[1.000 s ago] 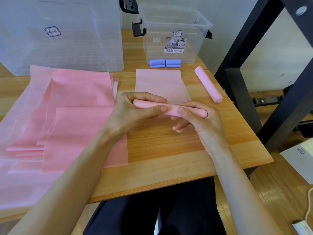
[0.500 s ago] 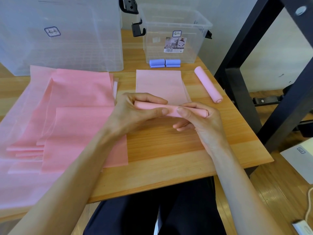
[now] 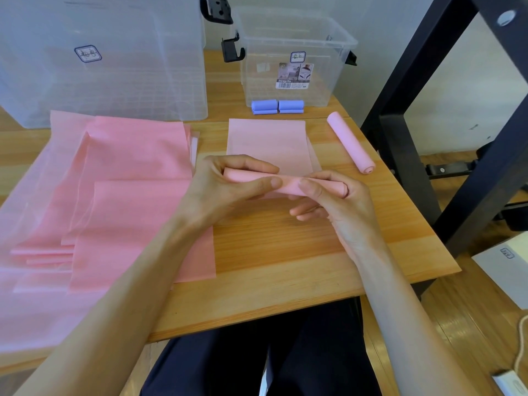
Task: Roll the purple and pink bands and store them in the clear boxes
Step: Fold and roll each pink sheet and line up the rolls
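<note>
A half-rolled pink band [image 3: 288, 185] lies across the middle of the table, its flat unrolled part [image 3: 268, 141] stretching away from me. My left hand [image 3: 225, 190] grips the roll's left end, fingers over it and thumb in front. My right hand [image 3: 337, 201] grips the right end the same way. A finished pink roll [image 3: 350, 145] lies at the right. Two purple rolled bands [image 3: 277, 106] sit in front of the small clear box [image 3: 291, 52]. A large clear box [image 3: 114, 58] stands at the back left.
A stack of flat pink bands [image 3: 114, 195] covers the left half of the wooden table [image 3: 285, 247]. A black metal frame [image 3: 428, 115] stands close to the table's right edge. Black lid clips [image 3: 228, 47] hang between the two boxes.
The roll has turned slightly away from me between both hands, taking up a little more of the flat band. The hands stay in nearly the same place.
</note>
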The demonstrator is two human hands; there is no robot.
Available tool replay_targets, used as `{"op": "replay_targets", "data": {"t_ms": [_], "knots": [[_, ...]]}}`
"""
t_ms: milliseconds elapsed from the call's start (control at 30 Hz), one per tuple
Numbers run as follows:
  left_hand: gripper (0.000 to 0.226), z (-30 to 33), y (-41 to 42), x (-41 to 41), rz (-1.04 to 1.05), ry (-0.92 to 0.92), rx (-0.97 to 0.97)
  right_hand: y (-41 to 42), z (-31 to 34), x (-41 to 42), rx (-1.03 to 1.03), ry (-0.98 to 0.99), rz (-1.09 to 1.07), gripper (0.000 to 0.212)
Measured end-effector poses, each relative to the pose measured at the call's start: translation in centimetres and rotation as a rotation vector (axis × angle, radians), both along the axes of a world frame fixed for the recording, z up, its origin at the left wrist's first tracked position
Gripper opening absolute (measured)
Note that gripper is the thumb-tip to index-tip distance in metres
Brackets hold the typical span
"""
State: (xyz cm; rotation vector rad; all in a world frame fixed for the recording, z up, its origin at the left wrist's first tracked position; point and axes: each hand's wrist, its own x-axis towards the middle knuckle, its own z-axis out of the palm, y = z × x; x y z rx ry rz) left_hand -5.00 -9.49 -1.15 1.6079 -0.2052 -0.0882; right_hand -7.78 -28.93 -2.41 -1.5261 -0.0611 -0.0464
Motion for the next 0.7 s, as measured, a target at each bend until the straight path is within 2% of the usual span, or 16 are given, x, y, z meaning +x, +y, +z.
{"op": "replay_targets", "data": {"t_ms": [100,233,367,533,700], "knots": [[0.016,-0.11,0.04,0.14,0.027,0.033,0.023,0.08,-0.01,-0.03,0.012,-0.012,0.024,0.028],[0.019,-0.19,0.06,0.17,0.02,0.137,-0.008,0.12,-0.02,-0.07,0.002,-0.034,0.042,0.037],[0.019,0.05,0.05,0.1,0.013,0.054,-0.002,0.05,-0.12,-0.02,-0.005,-0.043,0.018,0.025],[0.019,0.07,0.01,0.02,0.007,0.03,0.009,0.07,-0.06,-0.02,-0.002,-0.025,0.015,0.027],[0.017,-0.11,0.11,0.21,0.035,0.169,-0.005,0.26,-0.13,-0.01,-0.008,-0.038,0.045,0.044]]}}
